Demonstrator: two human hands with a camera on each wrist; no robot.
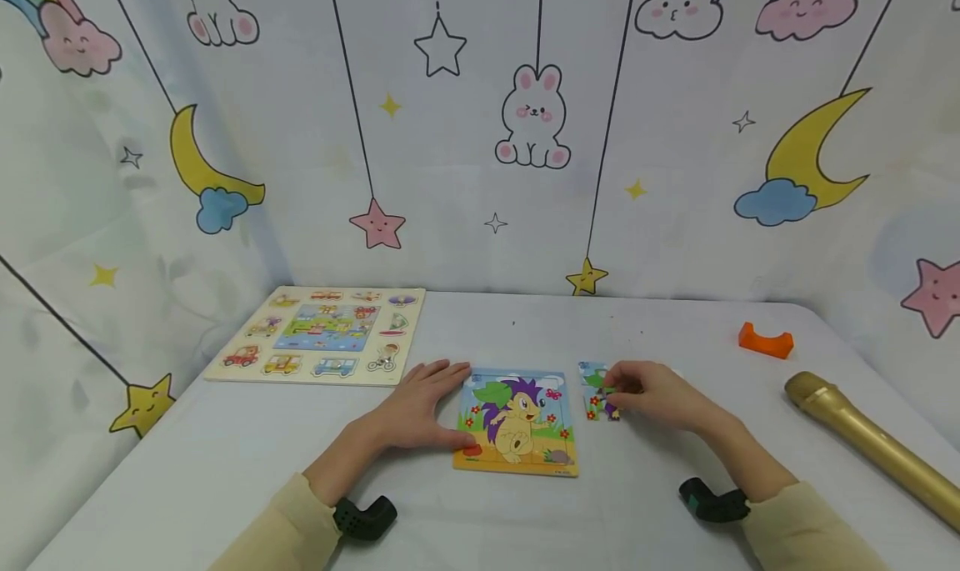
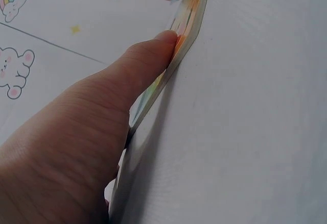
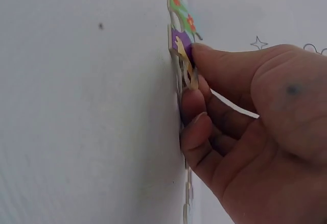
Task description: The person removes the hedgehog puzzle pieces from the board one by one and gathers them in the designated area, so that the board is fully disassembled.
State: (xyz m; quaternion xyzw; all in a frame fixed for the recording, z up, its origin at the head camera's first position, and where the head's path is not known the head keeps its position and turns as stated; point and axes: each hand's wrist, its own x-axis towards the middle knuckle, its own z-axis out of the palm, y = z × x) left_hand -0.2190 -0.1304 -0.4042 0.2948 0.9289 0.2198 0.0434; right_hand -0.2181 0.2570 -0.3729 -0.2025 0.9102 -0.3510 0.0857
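A square hedgehog jigsaw puzzle (image 1: 551, 450) in a thin frame lies flat on the table. My left hand (image 1: 420, 404) rests along its left side, fingers stretched toward the top corner. The left thumb (image 2: 148, 55) presses on the lower left of the picture. To the right of the puzzle, my right hand (image 1: 663, 394) pinches a purple and yellow jigsaw piece (image 3: 182, 43) between thumb and fingers. Beside it are other jigsaw pieces (image 1: 592, 378) with green leaf and red flower prints, partly hidden by the right fingers.
At the back left lies a larger vehicle picture board (image 1: 247, 373). An orange curved block (image 1: 765, 343) and a gold microphone (image 1: 862, 438) are on the right. A patterned white curtain (image 1: 465, 162) hangs behind the white table (image 1: 420, 504).
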